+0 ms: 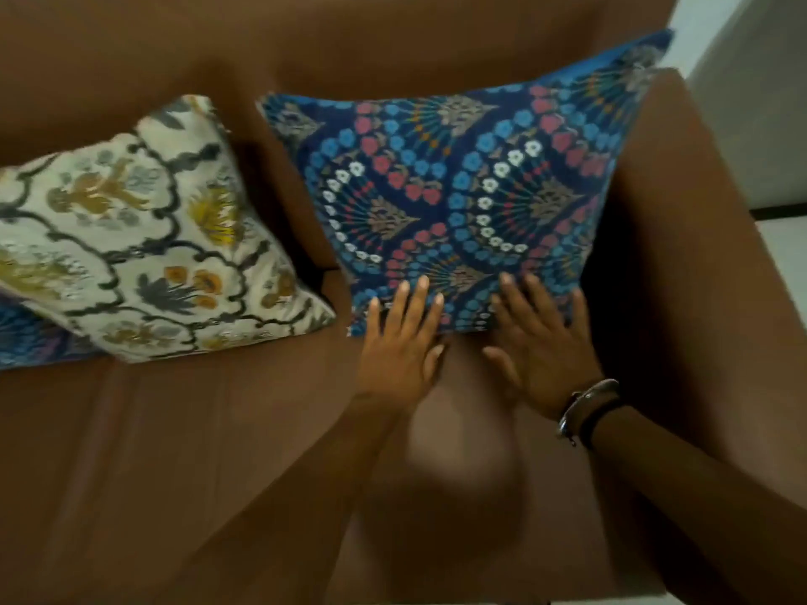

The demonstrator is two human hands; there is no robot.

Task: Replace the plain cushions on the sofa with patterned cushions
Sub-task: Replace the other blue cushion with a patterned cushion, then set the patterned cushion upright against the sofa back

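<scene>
The sofa (174,451) carries the blue patterned cushion (458,189) in its right corner, against the armrest. Both hands, left hand (399,342) and right hand (541,347), press its lower edge, fingers (419,299) spread flat (gripping nothing). Best to push evenly, seating it upright beside the cream floral cushion (144,238).

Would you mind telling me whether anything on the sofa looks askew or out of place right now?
The cream floral cushion sits tilted, resting on another blue patterned cushion at the left edge instead of flat against the sofa back. The blue cushion under both hands leans into the corner. No damage or spills show.
</scene>
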